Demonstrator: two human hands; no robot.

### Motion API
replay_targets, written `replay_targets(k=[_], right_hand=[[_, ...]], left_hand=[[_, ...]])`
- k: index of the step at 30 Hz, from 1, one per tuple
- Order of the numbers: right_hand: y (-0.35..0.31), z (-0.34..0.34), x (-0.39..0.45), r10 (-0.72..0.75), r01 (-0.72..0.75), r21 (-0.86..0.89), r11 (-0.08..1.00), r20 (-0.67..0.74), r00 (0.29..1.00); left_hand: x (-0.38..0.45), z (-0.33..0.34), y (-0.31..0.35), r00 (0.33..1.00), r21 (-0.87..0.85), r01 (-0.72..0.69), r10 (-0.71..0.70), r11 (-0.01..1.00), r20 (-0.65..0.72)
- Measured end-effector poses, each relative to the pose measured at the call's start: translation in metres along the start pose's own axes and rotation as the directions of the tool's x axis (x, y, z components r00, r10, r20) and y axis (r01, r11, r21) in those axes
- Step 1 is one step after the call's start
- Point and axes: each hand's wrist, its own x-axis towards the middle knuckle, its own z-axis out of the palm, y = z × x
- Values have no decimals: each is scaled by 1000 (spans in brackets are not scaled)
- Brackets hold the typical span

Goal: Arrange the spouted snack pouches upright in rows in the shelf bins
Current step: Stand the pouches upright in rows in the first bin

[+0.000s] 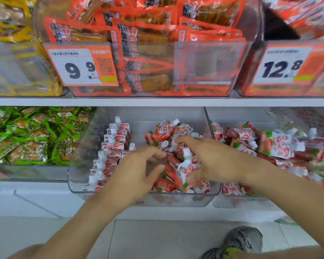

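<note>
A loose pouch (188,168) was gripped by the right hand (211,159) in the middle bin (82,146), for standing beside the upright row (108,152). The left hand (137,169) was held half-curled, empty.

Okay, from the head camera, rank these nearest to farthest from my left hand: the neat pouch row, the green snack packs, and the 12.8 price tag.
From the left hand:
1. Neat pouch row, just beside it to the left, same bin.
2. Green snack packs, next bin to the left.
3. 12.8 price tag, upper shelf, far right.
</note>
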Motion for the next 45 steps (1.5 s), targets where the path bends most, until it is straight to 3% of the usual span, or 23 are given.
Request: replay_targets(k=[3, 7, 8, 11, 12, 13, 15, 16, 18, 22, 24, 27, 33, 35, 38, 40, 42, 45], right_hand=[[6, 1, -15, -37, 64, 122, 990, -216, 976], [-8, 8, -26, 181, 106, 468, 877, -528, 830], [-14, 9, -26, 240, 159, 607, 779, -522, 818], [-22, 8, -27, 329, 183, 930, 318, -289, 899], [-19, 9, -26, 340, 156, 936, 315, -264, 902], [-14, 10, -23, 338, 119, 889, 442, -288, 896], [-7, 15, -16, 237, 1, 593, 806, -324, 916], [-8, 18, -11, 167, -28, 424, 905, -295, 941], [-15, 22, 3, 71, -27, 201, 979, -213, 975], [-26, 36, 24, 110, -111, -23, 994, -54, 993], [-27, 43, 28, 166, -166, -43, 985, -15, 986], [-30, 49, 32, 199, -199, -35, 979, 1, 980], [-36, 54, 34, 211, -220, -92, 971, -96, 973], [-38, 48, 28, 201, -239, -177, 955, -210, 957], [-36, 46, 23, 74, -110, -92, 990, -326, 942], [-29, 47, 29, 56, -56, 7, 998, -235, 970], [-22, 46, 36, 49, -51, -15, 999, -97, 994], [-18, 42, 36, -3, 3, 0, 1000, 1, 1000]], left_hand=[[4, -7, 8, 996, -185, 71, -59, 980, 68], [12, -6, 29, 967, -274, 94, -22, 957, 254], [16, -6, 32, 968, -291, 100, -26, 952, 248], [24, -19, 24, 975, -306, 162, -105, 938, 194], [25, -26, 17, 975, -299, 189, -144, 935, 168], [24, -32, 8, 974, -294, 218, -188, 930, 127], [21, -41, -8, 960, -305, 271, -278, 913, 21], [18, -42, -13, 950, -324, 285, -312, 902, -32], [12, -39, -20, 926, -407, 270, -352, 873, -140], [-1, -31, -30, 832, -567, 215, -454, 795, -320], [-6, -29, -33, 794, -611, 187, -484, 769, -367], [-11, -28, -33, 794, -570, 173, -456, 803, -402], [-24, -27, -34, 843, -462, 196, -389, 865, -371], [-26, -27, -32, 847, -456, 199, -386, 868, -366], [-28, -28, -31, 852, -436, 203, -378, 877, -363], [-28, -28, -31, 853, -416, 206, -371, 886, -367], [-29, -28, -29, 855, -399, 210, -366, 893, -368], [-28, -29, -29, 857, -399, 208, -363, 893, -366]])
